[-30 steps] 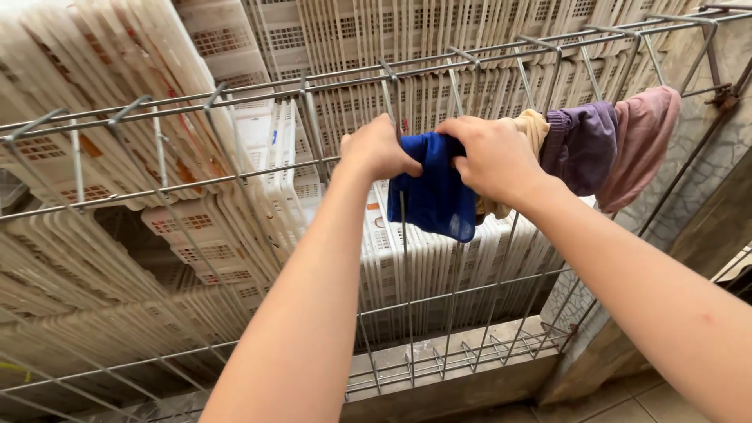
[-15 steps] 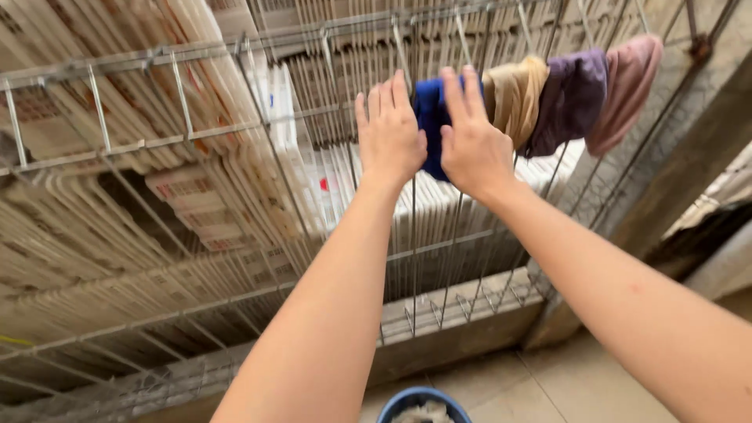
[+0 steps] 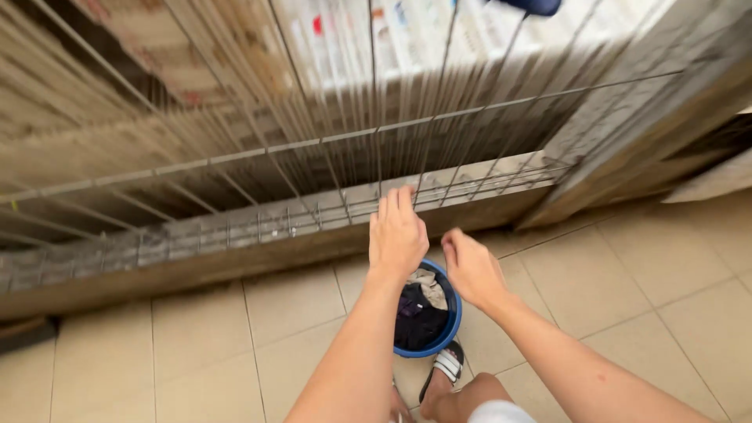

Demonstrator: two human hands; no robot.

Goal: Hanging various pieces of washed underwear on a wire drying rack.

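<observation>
Above the round blue plastic bucket (image 3: 448, 325) of crumpled damp clothes (image 3: 417, 313) on the tiled floor (image 3: 650, 266), left hand (image 3: 397, 233) and right hand (image 3: 471, 269) hover empty, each grip wide, apparently reaching for a garment, which calls for lowering and pinching cloth.

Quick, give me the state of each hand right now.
Left hand: open, fingers extended, holding nothing, above the round blue plastic bucket of clothes.
Right hand: open, loosely curled, holding nothing, over the bucket's rim.
</observation>
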